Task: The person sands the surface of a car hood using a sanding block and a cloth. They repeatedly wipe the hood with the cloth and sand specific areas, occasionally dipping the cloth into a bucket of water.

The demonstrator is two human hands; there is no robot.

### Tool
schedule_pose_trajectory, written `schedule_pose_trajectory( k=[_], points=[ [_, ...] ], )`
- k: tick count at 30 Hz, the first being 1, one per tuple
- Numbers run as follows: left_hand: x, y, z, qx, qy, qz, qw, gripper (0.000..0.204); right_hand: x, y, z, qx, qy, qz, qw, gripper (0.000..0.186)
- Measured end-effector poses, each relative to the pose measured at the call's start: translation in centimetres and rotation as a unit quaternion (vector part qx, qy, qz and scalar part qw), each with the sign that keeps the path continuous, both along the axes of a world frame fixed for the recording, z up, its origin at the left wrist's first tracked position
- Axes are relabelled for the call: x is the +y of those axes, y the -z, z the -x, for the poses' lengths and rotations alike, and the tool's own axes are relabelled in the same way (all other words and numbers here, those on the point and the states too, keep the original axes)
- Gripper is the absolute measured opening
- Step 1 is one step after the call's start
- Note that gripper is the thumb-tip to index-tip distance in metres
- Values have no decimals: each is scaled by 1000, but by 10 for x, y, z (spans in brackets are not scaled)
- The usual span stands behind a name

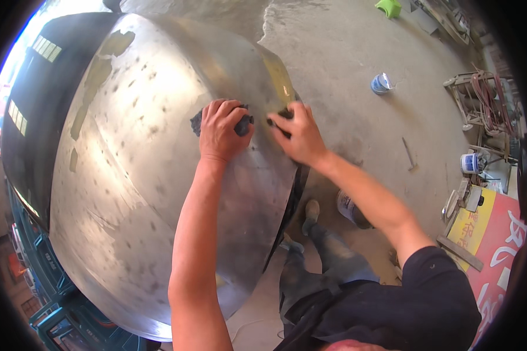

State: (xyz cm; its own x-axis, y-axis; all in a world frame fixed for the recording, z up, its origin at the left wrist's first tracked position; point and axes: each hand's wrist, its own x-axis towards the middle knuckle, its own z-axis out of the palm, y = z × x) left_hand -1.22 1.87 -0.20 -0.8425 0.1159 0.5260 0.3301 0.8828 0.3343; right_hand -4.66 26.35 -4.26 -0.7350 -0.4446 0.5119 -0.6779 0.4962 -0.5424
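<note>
A large bare-metal car panel (158, 169) fills the middle and left, spotted with dark marks and greenish filler patches (92, 79). My left hand (222, 130) lies on its upper surface, fingers curled over a dark, crumpled cloth-like pad (197, 124) that sticks out on both sides. Just to the right, my right hand (303, 136) is at the panel's edge, close to a yellowish strip (279, 79). Its fingers are closed around a small dark piece, slightly blurred and mostly covered, so its kind is unclear.
On the concrete floor are a blue-and-white bucket (381, 84), a hammer (409, 154) and a green stool (388, 7). Another bucket (350, 206) stands by my legs. A red-and-yellow signboard (498, 234) lies at right, teal cases (76, 322) at lower left.
</note>
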Motion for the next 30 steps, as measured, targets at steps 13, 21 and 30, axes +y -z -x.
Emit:
schedule_pose_trajectory(
  k=[13,21,30],
  points=[
    [15,-9,8,-15,-6,-16,1000,24,-15,-2,70,-21,25,-12,999,30],
    [10,-5,14,-21,-36,12,999,16,-7,1,26,13,-12,-9,1000,33],
    [10,-6,13,-10,-45,13,999,17,-4,-5,18,36,-30,22,999,31]
  ],
)
